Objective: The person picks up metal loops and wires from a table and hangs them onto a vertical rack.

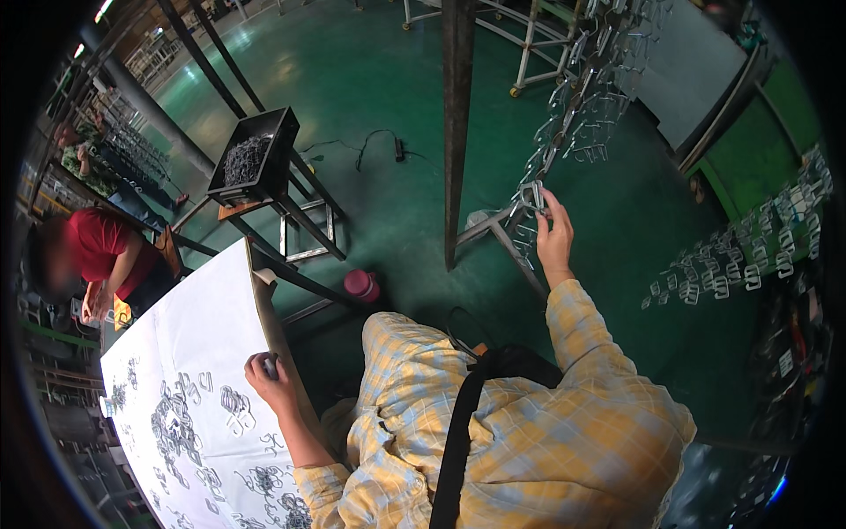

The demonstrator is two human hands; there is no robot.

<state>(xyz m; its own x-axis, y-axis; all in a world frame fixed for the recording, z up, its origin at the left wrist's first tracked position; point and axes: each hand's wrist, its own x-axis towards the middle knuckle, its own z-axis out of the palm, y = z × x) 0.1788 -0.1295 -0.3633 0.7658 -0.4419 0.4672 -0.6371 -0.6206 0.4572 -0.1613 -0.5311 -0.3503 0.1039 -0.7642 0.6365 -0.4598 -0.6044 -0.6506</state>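
Note:
Up at the right, my right hand (555, 236) pinches a silvery metal buckle frame (531, 196) at the lower end of a hanging rack (577, 93) strung with many such pieces. Whether the frame is hooked on the rack, I cannot tell. Over the edge of the white-covered table (207, 309), my left hand (271, 381) is curled closed around something small and dark grey that its fingers partly hide. Loose metal buckle pieces (172, 423) lie scattered in heaps on the white cover to the left of that hand.
A black tray (251, 159) of small dark parts rests on a stand. A dark post (456, 132) rises ahead. Another rack of buckles (749, 247) hangs at right. A pink container (361, 285) and a cable (361, 150) are on the floor. A person in red (115, 251) works at left.

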